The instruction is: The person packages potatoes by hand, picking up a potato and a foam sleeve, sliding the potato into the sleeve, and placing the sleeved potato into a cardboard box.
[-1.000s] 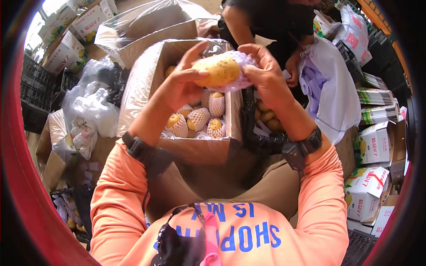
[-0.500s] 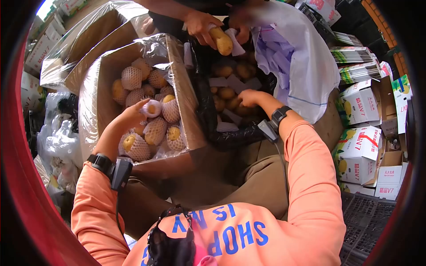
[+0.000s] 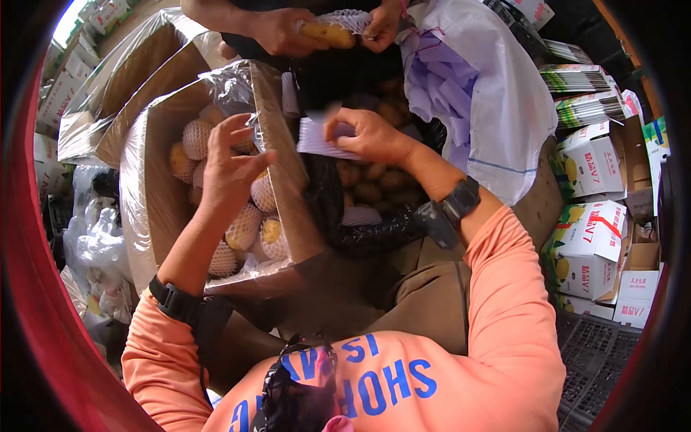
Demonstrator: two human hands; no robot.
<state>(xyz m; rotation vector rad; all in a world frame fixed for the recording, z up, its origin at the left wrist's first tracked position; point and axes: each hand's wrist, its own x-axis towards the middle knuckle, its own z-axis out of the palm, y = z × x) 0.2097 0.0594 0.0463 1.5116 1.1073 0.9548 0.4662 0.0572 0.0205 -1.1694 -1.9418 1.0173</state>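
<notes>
Produce-packing area, seen from close by: a plastic-lined carton [image 3: 270, 108] holds netted yellow-brown produce [image 3: 243, 227]; a white sack [image 3: 507, 137] gapes over lilac foam sleeves [image 3: 446, 93]; fruit-printed cartons [image 3: 590, 248] stand stacked near me, above black plastic crating [image 3: 597, 367]; opposite the wearer, a second person [image 3: 288, 32] holds a half-netted piece [image 3: 327, 34].

The orange shirt [image 3: 497, 338] has big blue letters on it, and they look upside down from here. I can read "SHOP" and "IS", but a dark patterned cloth [image 3: 291, 392] hides some of the other letters. On the right, one white box [image 3: 596, 167] and the white box below it [image 3: 592, 252] both say "V7" in red, next to red Chinese writing. A smaller box [image 3: 638, 291] has red writing too tiny to read.
</notes>
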